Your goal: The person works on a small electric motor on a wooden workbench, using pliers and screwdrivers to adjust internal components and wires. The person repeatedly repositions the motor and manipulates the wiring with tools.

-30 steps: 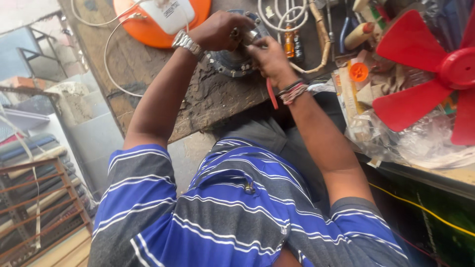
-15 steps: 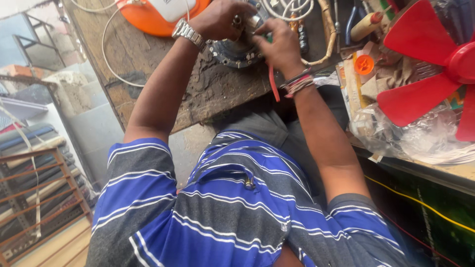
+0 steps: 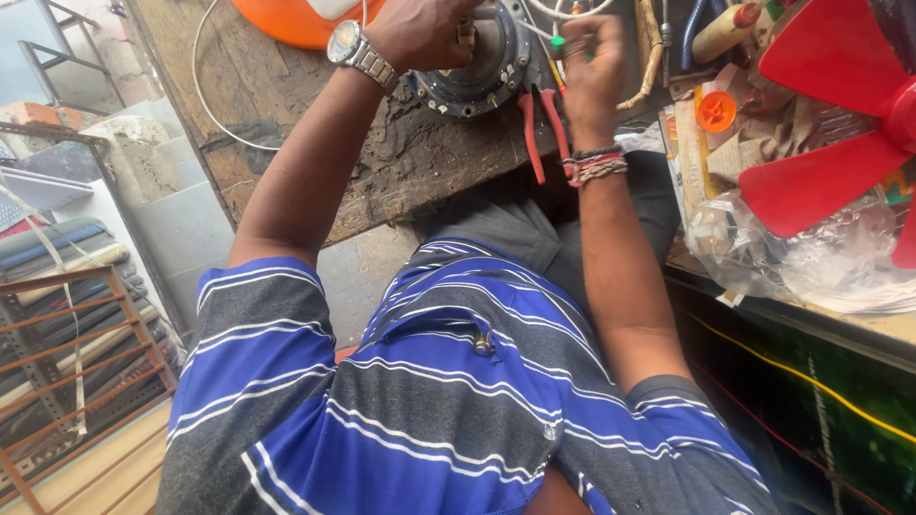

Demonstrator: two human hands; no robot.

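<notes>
A round grey motor housing (image 3: 474, 78) lies on a worn wooden bench (image 3: 401, 162). My left hand (image 3: 420, 30), with a metal watch on its wrist, is closed over the motor's top near the shaft. My right hand (image 3: 592, 72), with thread bands on its wrist, is just right of the motor, its fingers closed on a small green-handled tool (image 3: 559, 43). Red-handled pliers (image 3: 540, 124) lie on the bench between the motor and my right wrist. The tool's tip is hidden behind my fingers.
A red fan blade (image 3: 840, 114) rests over a clear plastic bag (image 3: 821, 262) at the right. An orange round casing (image 3: 296, 19) and a white cable (image 3: 205, 91) are at the bench's far left. Bottles, an orange cap (image 3: 716, 110) and clutter crowd the right. A metal rack (image 3: 57, 372) stands lower left.
Both hands have shifted on the motor. The red-handled pliers, earlier hanging under my right hand, now lie on the bench. The view has tilted so that the bench sits higher in the frame.
</notes>
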